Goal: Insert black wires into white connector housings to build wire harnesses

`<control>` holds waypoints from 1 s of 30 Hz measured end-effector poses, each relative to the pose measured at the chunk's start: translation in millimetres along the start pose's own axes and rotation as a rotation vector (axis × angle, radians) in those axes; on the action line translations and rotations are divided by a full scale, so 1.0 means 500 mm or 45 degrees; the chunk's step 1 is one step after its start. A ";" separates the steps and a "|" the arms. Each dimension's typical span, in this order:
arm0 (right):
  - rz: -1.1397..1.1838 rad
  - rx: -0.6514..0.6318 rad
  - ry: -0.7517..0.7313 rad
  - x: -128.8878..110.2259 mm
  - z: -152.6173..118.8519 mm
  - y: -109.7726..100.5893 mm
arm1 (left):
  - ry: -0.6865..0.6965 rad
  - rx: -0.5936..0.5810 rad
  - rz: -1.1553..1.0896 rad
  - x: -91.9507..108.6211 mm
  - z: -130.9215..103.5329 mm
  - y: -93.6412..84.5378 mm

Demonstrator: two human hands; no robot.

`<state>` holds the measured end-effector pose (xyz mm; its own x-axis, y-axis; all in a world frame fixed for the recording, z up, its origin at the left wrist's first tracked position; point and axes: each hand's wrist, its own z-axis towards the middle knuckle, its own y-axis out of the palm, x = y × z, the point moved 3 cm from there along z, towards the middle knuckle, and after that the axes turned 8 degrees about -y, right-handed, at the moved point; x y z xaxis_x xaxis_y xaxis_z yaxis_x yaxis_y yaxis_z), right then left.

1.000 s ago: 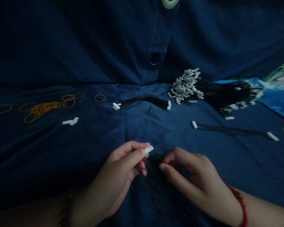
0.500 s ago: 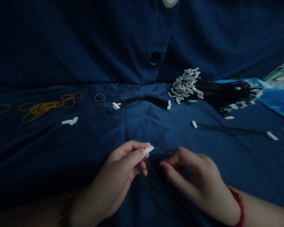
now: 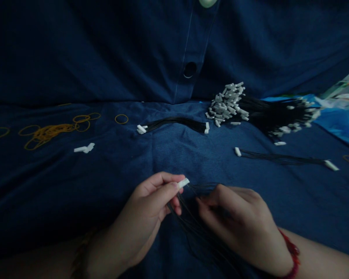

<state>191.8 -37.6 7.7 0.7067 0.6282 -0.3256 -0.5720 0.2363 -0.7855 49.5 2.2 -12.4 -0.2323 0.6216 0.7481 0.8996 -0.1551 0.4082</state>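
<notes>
Between thumb and fingers my left hand (image 3: pixel 154 205) pinches a white connector (image 3: pixel 184 183), tilted up to the right. Thin black wires (image 3: pixel 189 221) hang below it and run down between my hands. Just to the right, my right hand (image 3: pixel 238 221) is closed, with thumb and index fingertip pressed on a thin black wire (image 3: pixel 193 190) that leads to the connector's right end. More dark wires pass behind the right hand's knuckles. The inner fingers of the right hand are in shadow.
Yellow rubber bands (image 3: pixel 50 133) and small white connectors (image 3: pixel 84 148) lie at the left. A short wire bundle (image 3: pixel 173 121) rests in the middle, another wire harness (image 3: pixel 279 156) at the right. Behind it is a large pile of harnesses (image 3: pixel 229 102) beside blue plastic (image 3: pixel 340 124).
My right hand has turned slightly, its fingers curling in near the wire. The left hand and the connector have hardly moved; the view has shifted a little.
</notes>
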 end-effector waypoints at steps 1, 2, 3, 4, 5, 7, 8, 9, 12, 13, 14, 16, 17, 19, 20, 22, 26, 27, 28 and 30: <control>-0.009 -0.002 -0.004 0.000 0.000 0.000 | 0.000 0.000 0.005 0.000 0.000 0.000; -0.013 -0.005 -0.006 0.000 0.001 0.001 | -0.002 -0.001 0.009 0.000 0.000 0.000; -0.017 -0.008 -0.005 0.001 0.001 0.001 | -0.001 -0.004 0.012 -0.001 0.000 -0.001; -0.021 -0.011 -0.004 0.001 0.001 0.002 | 0.000 -0.009 0.017 -0.001 0.000 -0.001; -0.023 -0.017 -0.003 0.002 0.001 0.002 | 0.005 -0.010 0.022 -0.002 0.001 -0.001; -0.023 -0.025 0.003 0.002 0.001 0.003 | 0.011 -0.010 0.034 -0.003 0.002 0.000; -0.020 -0.027 0.004 0.002 0.000 0.004 | 0.015 -0.001 0.045 -0.003 0.002 0.000; -0.013 -0.033 0.009 0.002 0.000 0.004 | 0.020 0.003 0.058 -0.004 0.003 0.000; 0.038 -0.061 0.041 0.001 0.001 0.006 | 0.057 0.011 0.109 -0.006 0.003 0.001; 0.055 -0.071 0.052 0.002 0.002 0.007 | 0.076 0.010 0.130 -0.007 0.003 0.001; 0.068 -0.077 0.060 0.002 0.003 0.007 | 0.096 0.005 0.151 -0.008 0.003 0.000; 0.068 -0.082 0.068 0.002 0.004 0.008 | 0.125 -0.009 0.206 -0.009 0.003 -0.001; 0.060 -0.087 0.067 0.003 0.004 0.009 | 0.129 -0.018 0.233 -0.010 0.004 -0.002; 0.039 -0.098 0.055 0.003 0.002 0.010 | 0.124 -0.037 0.273 -0.011 0.005 -0.002; 0.031 -0.104 0.048 0.002 0.001 0.010 | 0.120 -0.045 0.289 -0.010 0.006 -0.002; 0.026 -0.114 0.044 0.002 0.000 0.010 | 0.114 -0.049 0.316 -0.009 0.007 -0.001; 0.070 -0.128 0.083 0.001 0.001 0.008 | 0.121 -0.040 0.343 -0.009 0.006 0.002; 0.084 -0.139 0.095 0.001 0.002 0.008 | 0.126 -0.038 0.336 -0.010 0.005 0.002; 0.089 -0.148 0.108 0.001 0.003 0.007 | 0.132 -0.036 0.327 -0.011 0.004 0.001; 0.073 -0.147 0.120 0.002 0.004 0.007 | 0.144 -0.037 0.311 -0.013 0.002 0.000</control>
<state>189.5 -34.5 5.8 0.7131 0.5647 -0.4154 -0.5647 0.1115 -0.8177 51.7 -0.9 -17.9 -0.0511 0.4734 0.8794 0.9235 -0.3129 0.2221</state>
